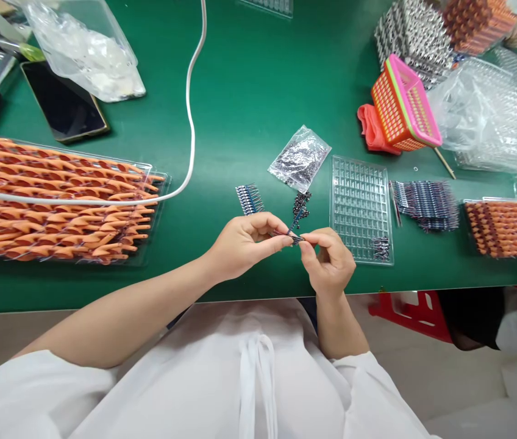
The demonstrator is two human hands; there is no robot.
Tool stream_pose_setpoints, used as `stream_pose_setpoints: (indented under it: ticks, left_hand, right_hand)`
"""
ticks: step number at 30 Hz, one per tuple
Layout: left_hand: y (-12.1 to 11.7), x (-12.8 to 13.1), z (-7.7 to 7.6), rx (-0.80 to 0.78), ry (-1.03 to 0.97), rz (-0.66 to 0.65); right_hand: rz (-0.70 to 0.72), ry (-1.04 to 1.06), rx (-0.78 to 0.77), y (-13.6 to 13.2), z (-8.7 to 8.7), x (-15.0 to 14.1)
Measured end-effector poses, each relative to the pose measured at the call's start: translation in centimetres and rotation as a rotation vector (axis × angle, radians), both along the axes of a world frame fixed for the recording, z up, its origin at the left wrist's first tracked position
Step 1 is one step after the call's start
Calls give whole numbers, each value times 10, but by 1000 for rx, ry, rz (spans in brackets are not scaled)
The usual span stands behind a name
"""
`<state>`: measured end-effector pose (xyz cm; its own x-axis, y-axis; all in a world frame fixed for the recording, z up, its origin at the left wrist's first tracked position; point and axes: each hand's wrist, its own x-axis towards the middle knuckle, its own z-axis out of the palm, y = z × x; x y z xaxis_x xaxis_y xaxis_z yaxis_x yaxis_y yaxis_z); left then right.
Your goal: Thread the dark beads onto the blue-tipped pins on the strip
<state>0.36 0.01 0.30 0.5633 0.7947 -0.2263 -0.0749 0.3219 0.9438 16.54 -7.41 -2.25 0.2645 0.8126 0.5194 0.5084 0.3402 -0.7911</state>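
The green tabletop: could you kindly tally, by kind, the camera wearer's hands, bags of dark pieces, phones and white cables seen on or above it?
Left hand and right hand: 2
Bag of dark pieces: 1
Phone: 1
White cable: 1
Total: 5

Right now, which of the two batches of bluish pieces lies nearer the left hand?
The smaller batch, just beyond the left hand; the larger batch lies right of the gridded clear tray.

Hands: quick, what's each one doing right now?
Left hand: closed, pinching small dark parts.
Right hand: closed, pinching at the same parts.
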Motion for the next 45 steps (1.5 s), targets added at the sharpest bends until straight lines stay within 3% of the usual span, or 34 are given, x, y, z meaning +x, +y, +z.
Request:
stream_pose_setpoints:
  ticks: [9,18,31,35,40,45]
  left_hand:
    - [0,2,-2,-56,-54,-1]
    - [0,-2,-4,189,58,-19]
    - [1,-3,1,284,124,-32]
    - [0,-3,0,253,125,-19]
    - [1,-2,-3,106,79,-66]
    - [1,-2,-1,10,44,-73]
  right_hand:
    - [29,32,5,0,2,-1]
    - [40,19,32,0,3,-1]
    - [22,15,-25,-2,0,0]
    - [93,165,-165,-3,0,3]
    - [296,497,-350,0,-3,9]
    - [378,654,-433,3,-6,13]
